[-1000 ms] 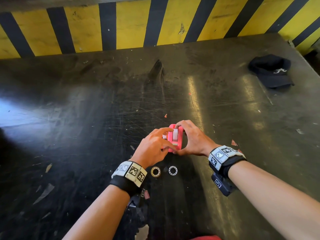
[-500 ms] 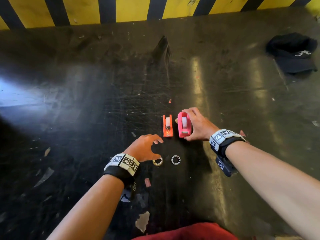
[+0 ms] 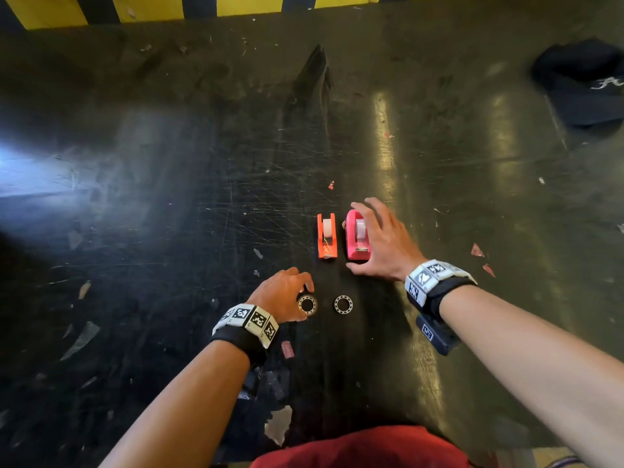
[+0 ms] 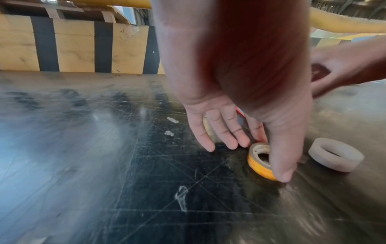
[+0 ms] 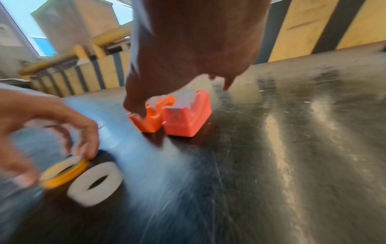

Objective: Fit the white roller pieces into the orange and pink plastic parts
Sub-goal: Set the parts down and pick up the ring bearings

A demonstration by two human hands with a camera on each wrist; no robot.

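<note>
The orange part (image 3: pixel 327 236) and the pink part (image 3: pixel 357 244) stand side by side on the dark table, each with a white roller (image 3: pixel 360 228) seated in its slot. My right hand (image 3: pixel 380 238) hovers over the pink part with fingers spread, gripping nothing. Nearer to me lie a yellow-rimmed roll (image 3: pixel 307 304) and a white ring (image 3: pixel 343 304). My left hand (image 3: pixel 297 297) pinches the yellow-rimmed roll (image 4: pixel 259 161) between thumb and forefinger, with the white ring (image 4: pixel 335 154) loose beside it. In the blurred right wrist view the orange part (image 5: pixel 154 118) and the pink part (image 5: pixel 185 120) touch each other.
A black cap (image 3: pixel 584 82) lies at the far right of the scratched table (image 3: pixel 169 231). A yellow and black striped barrier (image 3: pixel 135 8) runs along the far edge. Small scraps litter the surface, and red cloth (image 3: pixel 358 447) shows at the near edge.
Both hands held the pink part together a second ago. It now stands beside the orange part, my right hand has loosened off it, and my left hand has drawn back onto the yellow-rimmed roll.
</note>
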